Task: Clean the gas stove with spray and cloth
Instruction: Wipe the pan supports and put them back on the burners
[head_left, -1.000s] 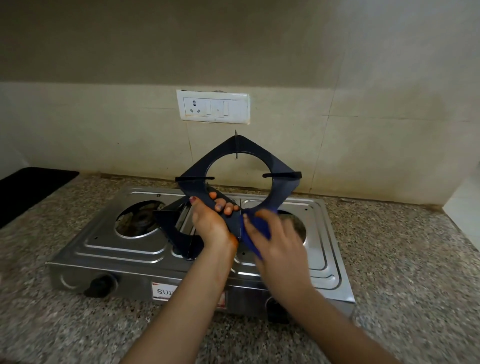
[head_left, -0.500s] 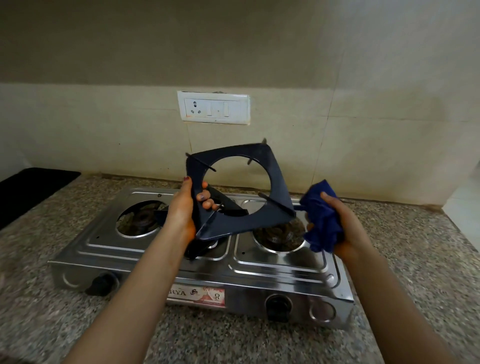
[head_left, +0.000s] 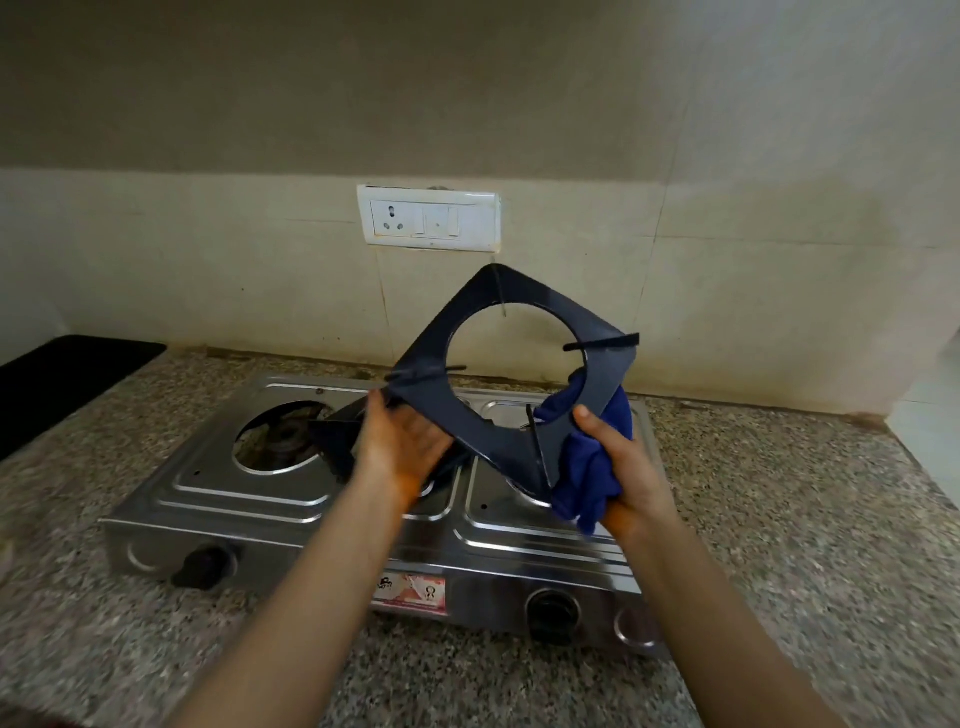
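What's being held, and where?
Left hand grips the dark blue square metal pan support by its lower-left edge; right hand holds a crumpled blue cloth against its right corner.

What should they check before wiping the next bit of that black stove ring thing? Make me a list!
1. Left hand grips the pan stand, lifted off the stove: ok.
2. Right hand holds the blue cloth against the stand's right corner: ok.
3. No flame at the left burner: ok.
4. Second stand seated on a burner: not ok, it lies askew near the stove's middle.
5. Spray within reach: cannot tell, none in view.
6. Held stand clean all over: cannot tell.
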